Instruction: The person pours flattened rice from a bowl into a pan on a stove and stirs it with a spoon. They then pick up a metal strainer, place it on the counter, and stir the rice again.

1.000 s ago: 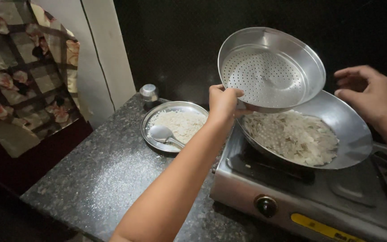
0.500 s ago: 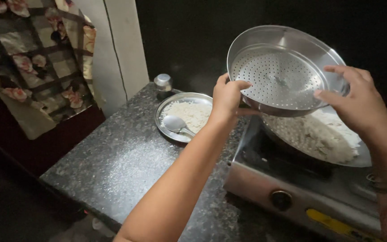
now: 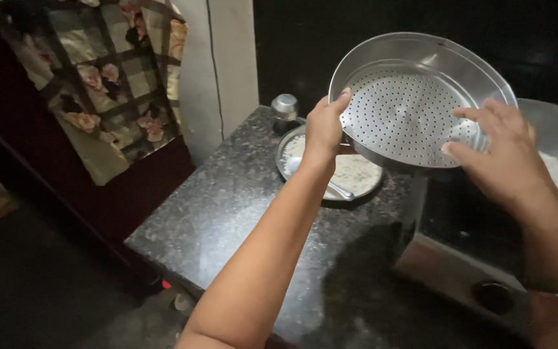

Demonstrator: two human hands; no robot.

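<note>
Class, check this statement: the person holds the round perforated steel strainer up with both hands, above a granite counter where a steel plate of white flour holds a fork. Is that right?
Not quite. The utensil on the steel plate of white flour is a spoon, not a fork, as the head view shows. The rest holds: the left hand and right hand hold up the round perforated steel strainer above the granite counter.

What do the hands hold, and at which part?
Both hold the perforated steel strainer pan: left hand at its left rim, right hand at its right rim.
</note>
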